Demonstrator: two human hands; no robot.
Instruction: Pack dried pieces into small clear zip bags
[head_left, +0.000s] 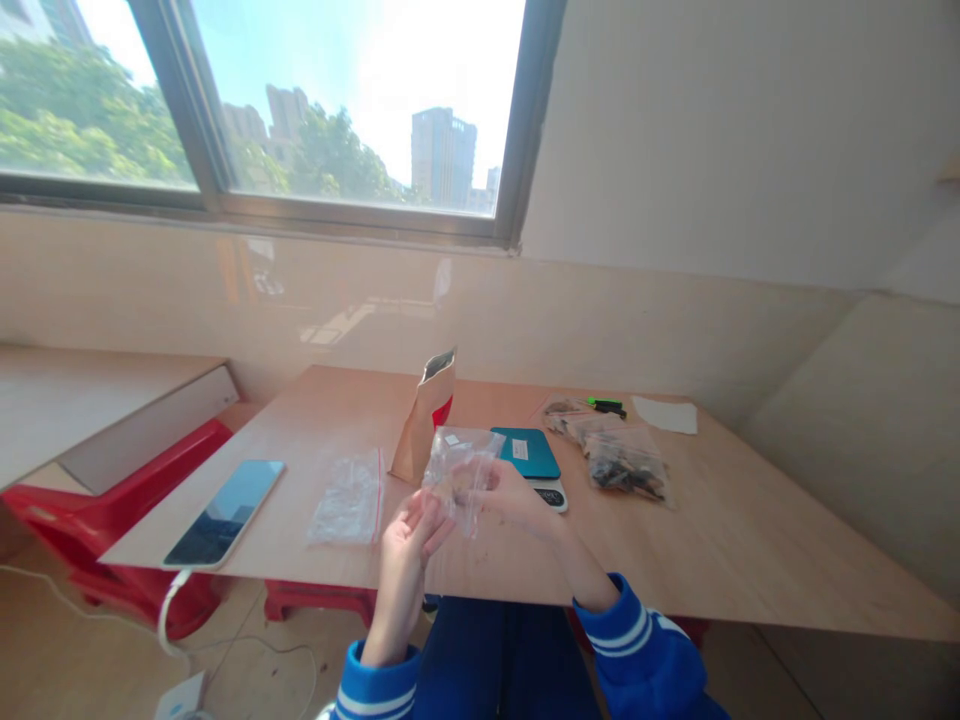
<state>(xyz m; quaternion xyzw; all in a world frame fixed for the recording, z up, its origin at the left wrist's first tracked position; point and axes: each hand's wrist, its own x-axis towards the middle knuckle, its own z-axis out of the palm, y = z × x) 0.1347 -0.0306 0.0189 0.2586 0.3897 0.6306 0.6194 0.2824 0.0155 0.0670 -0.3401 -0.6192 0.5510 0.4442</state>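
Observation:
Between my hands, just above the table's front part, is a clear plastic zip bag (pixel 466 448). My left hand (pixel 409 532) pinches its lower left side, fingers closed on the film. My right hand (pixel 508 492) reaches in from the right, its fingers closed at the bag and blurred by the plastic; whether they are inside or behind it I cannot tell. Behind the bag stands an open brown paper pouch (pixel 417 428) with a red patch. A digital scale with a teal top (pixel 534 455) lies just beyond my right hand, partly hidden.
Clear zip bags (pixel 346 505) lie left of my hands, and a phone (pixel 223 515) on a white cable farther left. To the right are filled zip bags (pixel 628 470), a green and black tool (pixel 604 405) and white paper (pixel 666 415). Red stools (pixel 319 597) stand below the table.

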